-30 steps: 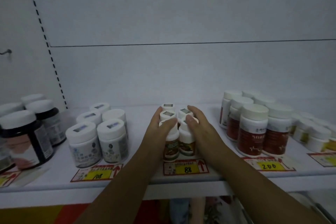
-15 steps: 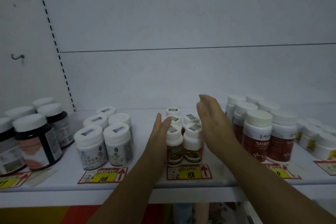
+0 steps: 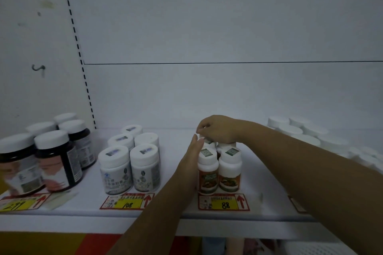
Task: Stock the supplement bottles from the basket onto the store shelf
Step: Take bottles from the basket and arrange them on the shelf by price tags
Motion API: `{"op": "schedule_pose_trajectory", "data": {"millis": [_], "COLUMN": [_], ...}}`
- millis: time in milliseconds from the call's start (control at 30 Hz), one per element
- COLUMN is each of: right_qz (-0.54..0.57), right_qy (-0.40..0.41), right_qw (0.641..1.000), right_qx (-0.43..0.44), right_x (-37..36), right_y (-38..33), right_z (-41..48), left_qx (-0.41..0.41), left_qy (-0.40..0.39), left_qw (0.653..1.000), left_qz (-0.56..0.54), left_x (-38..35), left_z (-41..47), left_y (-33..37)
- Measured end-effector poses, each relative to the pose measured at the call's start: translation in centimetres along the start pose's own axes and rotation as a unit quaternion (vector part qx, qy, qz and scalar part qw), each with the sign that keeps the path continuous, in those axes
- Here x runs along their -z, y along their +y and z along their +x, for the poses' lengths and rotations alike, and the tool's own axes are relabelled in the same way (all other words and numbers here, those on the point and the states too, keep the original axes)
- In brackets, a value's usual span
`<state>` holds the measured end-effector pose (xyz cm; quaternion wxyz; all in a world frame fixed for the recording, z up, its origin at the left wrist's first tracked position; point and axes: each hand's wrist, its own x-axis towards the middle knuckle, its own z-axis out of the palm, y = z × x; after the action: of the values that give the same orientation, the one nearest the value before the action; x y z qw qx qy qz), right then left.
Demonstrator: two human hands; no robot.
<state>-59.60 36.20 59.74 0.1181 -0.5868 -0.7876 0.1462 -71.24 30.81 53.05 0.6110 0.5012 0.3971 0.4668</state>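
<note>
Several small orange-labelled supplement bottles [image 3: 219, 170] with white caps stand in a tight cluster on the white store shelf [image 3: 178, 211], above the price tag marked 88. My left hand [image 3: 191, 158] lies flat and open against the left side of the cluster. Over the back of the cluster my right hand [image 3: 217, 130] curls its fingers down onto the cap of a rear bottle, which it mostly hides. The basket is out of view.
White-grey bottles [image 3: 128, 161] stand to the left above a tag marked 108. Dark jars [image 3: 41, 159] sit at the far left. White-capped bottles [image 3: 300, 130] fill the right, partly behind my right forearm. The white back panel rises behind.
My right hand has moved from beside the cluster to over its back, fingers curling onto a rear cap. My left hand has pressed against the cluster's left side. The camera has shifted closer.
</note>
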Motion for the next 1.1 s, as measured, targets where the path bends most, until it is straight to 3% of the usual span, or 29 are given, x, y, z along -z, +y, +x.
{"op": "schedule_pose_trajectory", "data": {"millis": [133, 200, 233, 300, 333, 467, 600, 767, 833, 900, 1000, 1100], "right_qz": [0.006, 0.022, 0.035, 0.075, 0.103, 0.222, 0.286, 0.485, 0.500, 0.499, 0.571, 0.544], "right_qy": [0.011, 0.073, 0.120, 0.216, 0.251, 0.277, 0.261, 0.238, 0.217, 0.197, 0.147, 0.147], "right_qw": [1.000, 0.997, 0.992, 0.971, 0.958, 0.925, 0.917, 0.841, 0.838, 0.843, 0.807, 0.826], "right_qx": [-0.008, -0.001, 0.017, 0.070, 0.094, 0.135, 0.096, -0.016, -0.019, -0.042, -0.028, -0.014], "right_x": [-0.2, 0.0, 0.1, 0.3, 0.4, -0.9, -5.6, -10.1, -11.3, -11.8, -12.7, -13.5], "right_y": [-0.4, -1.2, -1.9, -3.8, -4.9, -8.7, -10.9, -12.0, -11.2, -10.8, -10.5, -9.9], "right_z": [-0.5, -1.2, -1.7, -3.0, -3.7, -5.4, -4.2, -0.1, 0.7, 0.9, 0.7, 0.4], "left_qx": [-0.003, -0.047, -0.114, -0.296, -0.355, -0.442, -0.395, -0.245, -0.145, -0.084, -0.100, -0.137], "left_qy": [-0.042, 0.006, 0.056, 0.154, 0.164, 0.178, 0.196, 0.125, 0.055, -0.006, -0.031, -0.036], "left_qw": [0.999, 0.999, 0.991, 0.922, 0.892, 0.843, 0.848, 0.952, 0.987, 0.996, 0.994, 0.990], "left_qz": [-0.035, -0.006, 0.052, 0.196, 0.225, 0.250, 0.295, 0.132, 0.048, -0.001, 0.006, 0.020], "left_x": [0.5, 0.5, 0.4, 0.2, 0.3, 4.6, 11.2, 17.4, 18.4, 18.9, 19.1, 19.2], "left_z": [-0.7, -1.0, -1.7, -4.0, -5.4, -7.8, -6.8, -4.0, -3.1, -2.3, -1.3, -0.7], "left_y": [-0.4, -0.7, -0.8, -0.4, 0.0, 3.7, 6.9, 4.6, 3.5, 2.8, 2.1, 1.5]}}
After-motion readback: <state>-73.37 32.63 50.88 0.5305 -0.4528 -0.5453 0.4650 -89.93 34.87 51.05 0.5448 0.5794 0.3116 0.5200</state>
